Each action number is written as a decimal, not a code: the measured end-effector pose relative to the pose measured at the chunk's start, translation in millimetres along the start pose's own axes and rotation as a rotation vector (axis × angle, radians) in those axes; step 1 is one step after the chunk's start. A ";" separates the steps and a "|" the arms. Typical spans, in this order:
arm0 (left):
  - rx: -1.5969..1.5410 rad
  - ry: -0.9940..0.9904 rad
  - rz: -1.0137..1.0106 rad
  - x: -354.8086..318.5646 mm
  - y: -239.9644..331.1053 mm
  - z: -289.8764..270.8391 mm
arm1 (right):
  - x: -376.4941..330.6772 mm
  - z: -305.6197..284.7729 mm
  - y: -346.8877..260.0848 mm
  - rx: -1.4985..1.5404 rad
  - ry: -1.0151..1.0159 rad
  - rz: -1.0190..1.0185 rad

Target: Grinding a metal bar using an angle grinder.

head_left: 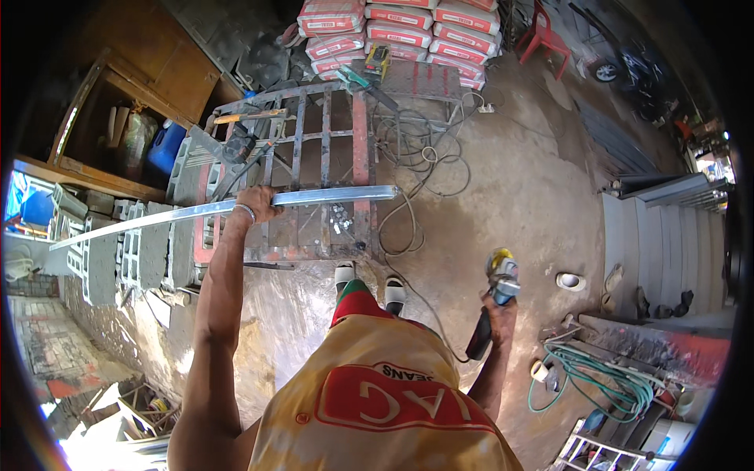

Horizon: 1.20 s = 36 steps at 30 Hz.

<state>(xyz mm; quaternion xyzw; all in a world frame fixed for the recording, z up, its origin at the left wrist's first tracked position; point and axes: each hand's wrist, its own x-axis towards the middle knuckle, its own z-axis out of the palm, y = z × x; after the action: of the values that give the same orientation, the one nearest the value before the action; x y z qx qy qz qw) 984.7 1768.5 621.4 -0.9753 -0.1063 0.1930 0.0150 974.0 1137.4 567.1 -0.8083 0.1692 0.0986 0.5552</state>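
My left hand (258,204) is closed around a long, shiny square metal tube (338,195). The tube lies across a rusty metal frame table (360,149); one end sticks out past the table's right side and the other runs far to the left over grey hollow blocks. Out to my right, my right hand (499,315) grips an angle grinder (503,287) with a yellow guard or disc side facing away from me. The grinder is apart from the tube, and its cord trails over the floor.
A hammer with a wooden handle (243,117) and other tools lie on the table. Tangled cords (428,155) spread beside it. Stacked cement bags (399,33) and a red chair (543,41) stand beyond. At right are a white slipper (571,282), a coiled green hose (628,381) and grey sheets (667,243).
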 end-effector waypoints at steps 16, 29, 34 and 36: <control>-0.004 -0.175 -0.017 32.2 0.2 11.5 | 14.1 47.9 -36.5 -0.285 -0.120 -0.182; 0.011 -0.181 -0.033 19.8 38.2 -29.3 | 37.9 73.2 -25.9 -0.322 -0.191 -0.260; 0.034 -0.130 -0.089 4.4 41.7 -24.0 | 58.4 101.8 -35.5 -0.450 -0.123 -0.266; 0.035 -0.082 -0.127 -6.4 46.5 -20.0 | 59.0 107.8 -54.3 -0.370 -0.151 -0.327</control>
<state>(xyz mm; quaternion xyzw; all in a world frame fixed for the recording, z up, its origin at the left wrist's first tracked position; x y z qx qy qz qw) 995.9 1722.0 638.9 -0.9575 -0.1651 0.2332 0.0401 1052.3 1245.8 554.3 -0.9031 -0.0267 0.0971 0.4174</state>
